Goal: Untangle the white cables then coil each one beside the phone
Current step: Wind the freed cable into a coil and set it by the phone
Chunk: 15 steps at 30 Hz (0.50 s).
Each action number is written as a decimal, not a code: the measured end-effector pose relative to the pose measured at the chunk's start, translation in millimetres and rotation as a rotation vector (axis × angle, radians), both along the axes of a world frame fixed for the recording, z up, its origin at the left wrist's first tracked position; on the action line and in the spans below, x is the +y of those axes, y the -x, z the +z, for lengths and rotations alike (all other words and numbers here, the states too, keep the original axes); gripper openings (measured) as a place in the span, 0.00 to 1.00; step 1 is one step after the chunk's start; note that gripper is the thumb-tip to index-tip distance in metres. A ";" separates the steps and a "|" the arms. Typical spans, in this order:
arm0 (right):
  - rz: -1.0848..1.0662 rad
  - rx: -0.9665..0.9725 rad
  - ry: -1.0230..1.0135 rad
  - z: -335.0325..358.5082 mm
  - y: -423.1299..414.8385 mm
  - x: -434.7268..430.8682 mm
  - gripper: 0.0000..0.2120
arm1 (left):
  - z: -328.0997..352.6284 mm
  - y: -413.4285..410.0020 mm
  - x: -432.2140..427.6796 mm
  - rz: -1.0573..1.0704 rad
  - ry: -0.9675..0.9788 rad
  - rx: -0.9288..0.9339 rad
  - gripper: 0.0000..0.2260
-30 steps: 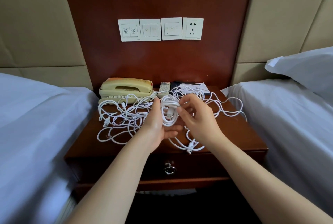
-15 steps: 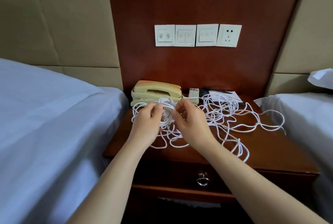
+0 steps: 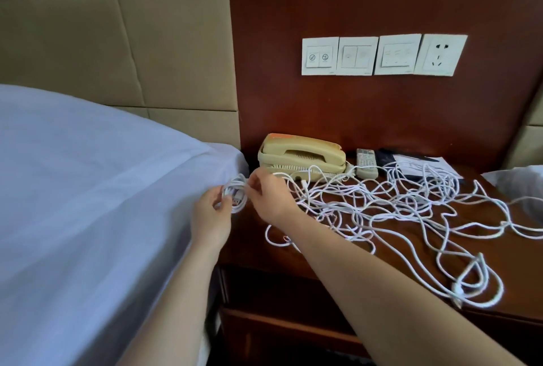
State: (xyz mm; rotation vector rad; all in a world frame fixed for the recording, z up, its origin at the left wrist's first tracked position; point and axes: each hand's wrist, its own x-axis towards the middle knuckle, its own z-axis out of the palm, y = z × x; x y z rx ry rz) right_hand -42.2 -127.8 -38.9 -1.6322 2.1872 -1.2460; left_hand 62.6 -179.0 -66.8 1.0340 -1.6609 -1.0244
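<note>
A small coiled white cable point(image 3: 235, 193) is held between both hands at the nightstand's left edge, in front and left of the beige phone point(image 3: 301, 159). My left hand point(image 3: 212, 215) grips the coil from below. My right hand point(image 3: 269, 198) pinches its right side. A large tangle of white cables point(image 3: 396, 206) spreads loose over the dark wooden nightstand point(image 3: 255, 251), from the phone to the right front corner.
A grey remote point(image 3: 366, 162) and a paper sheet point(image 3: 420, 164) lie right of the phone at the back. A white-sheeted bed point(image 3: 88, 204) presses against the nightstand's left side; another bed edge point(image 3: 517, 186) shows at the right. Wall switches point(image 3: 382, 55) sit above.
Both hands have carried the coiled cable leftward from the middle of the nightstand to its left edge near the phone. The view has swung left.
</note>
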 end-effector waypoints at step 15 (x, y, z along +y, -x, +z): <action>-0.234 0.195 -0.202 -22.0 48.4 -28.0 0.09 | -18.4 47.2 -28.3 -0.210 0.119 -0.295 0.08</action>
